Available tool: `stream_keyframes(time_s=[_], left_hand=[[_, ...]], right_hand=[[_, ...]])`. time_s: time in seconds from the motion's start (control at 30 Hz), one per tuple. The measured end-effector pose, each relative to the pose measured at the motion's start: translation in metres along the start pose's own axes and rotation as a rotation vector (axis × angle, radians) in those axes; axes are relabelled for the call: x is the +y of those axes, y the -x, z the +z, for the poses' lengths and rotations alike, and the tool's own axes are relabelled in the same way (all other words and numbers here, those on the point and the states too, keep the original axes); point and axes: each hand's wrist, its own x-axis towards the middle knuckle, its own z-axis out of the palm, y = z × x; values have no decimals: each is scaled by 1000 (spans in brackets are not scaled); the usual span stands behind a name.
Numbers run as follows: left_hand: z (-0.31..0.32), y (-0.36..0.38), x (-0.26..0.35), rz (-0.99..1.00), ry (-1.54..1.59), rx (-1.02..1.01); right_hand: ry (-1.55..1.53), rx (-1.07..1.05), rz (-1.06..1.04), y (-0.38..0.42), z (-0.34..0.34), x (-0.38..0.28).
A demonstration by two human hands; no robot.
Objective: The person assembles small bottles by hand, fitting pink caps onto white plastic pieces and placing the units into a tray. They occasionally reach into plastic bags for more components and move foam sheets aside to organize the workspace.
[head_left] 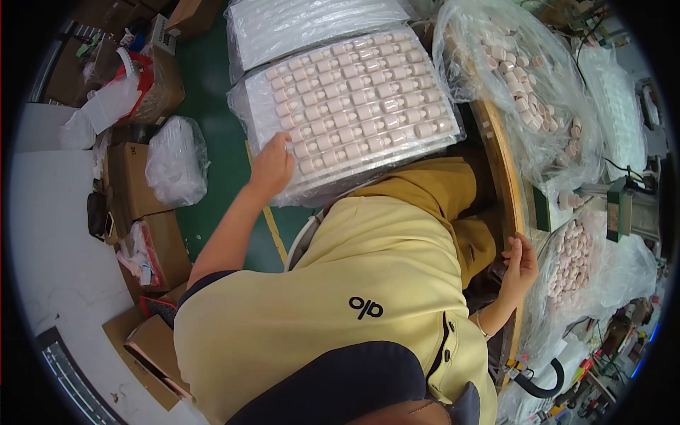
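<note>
My left hand (273, 166) is closed at the left edge of a clear plastic tray (301, 190), its fingertips bent over the rim. Rows of pale pink dropper caps (358, 95) lie on their sides in the tray, which rests on a stack of similar trays. My right hand (520, 265) is beside the wooden edge of the workbench (506, 177), with loosely bent fingers slightly apart. Nothing shows in it. On the bench near that hand lies a heap of small pale pink parts (569, 258) on clear plastic.
A plastic bag (460, 42) of loose pale pink caps (520, 85) lies on the bench. Behind the tray is another wrapped stack (304, 32). Cardboard boxes (134, 180) and a clear plastic bag (177, 161) stand on the left. A black curved handle (545, 386) juts out at lower right.
</note>
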Motion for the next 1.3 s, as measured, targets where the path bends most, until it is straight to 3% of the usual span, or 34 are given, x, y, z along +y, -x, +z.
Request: stream_keyframes(time_s=[0.23,0.37,0.43,0.53,0.63,0.73,0.8,0.87,0.93,1.03,1.1,1.17,1.3], left_hand=[[7,37,-1,217,-106,-39],[-6,40,-5,222,-249,-38],[-8,37,-10,87,-226,-172],[-10,26,-15,169,-247,-218],[-24,1,9,95,-403,-372],[-35,-44,52,34,-722,-527],[-22,-78,110,199,-515,-371],[0,-101,193,418,-132,-341],[37,-117,265,589,207,-406],[86,-121,371,823,470,-522],[122,-121,428,986,604,-507],[160,-119,473,1079,672,-457],[202,-116,517,1070,676,-376]], right_hand=[[-27,80,1,1,-26,28],[-155,222,23,5,-46,46],[-196,328,30,7,-58,57],[-152,463,104,9,-81,68],[46,592,102,8,-110,94],[176,704,142,-4,-131,91],[292,756,116,-18,-138,88],[251,717,39,-42,-134,85],[227,660,-59,-60,-128,71],[162,750,-1,-78,-130,74],[147,805,36,-81,-131,80],[340,827,104,-85,-138,92],[561,871,88,-101,-155,103]])
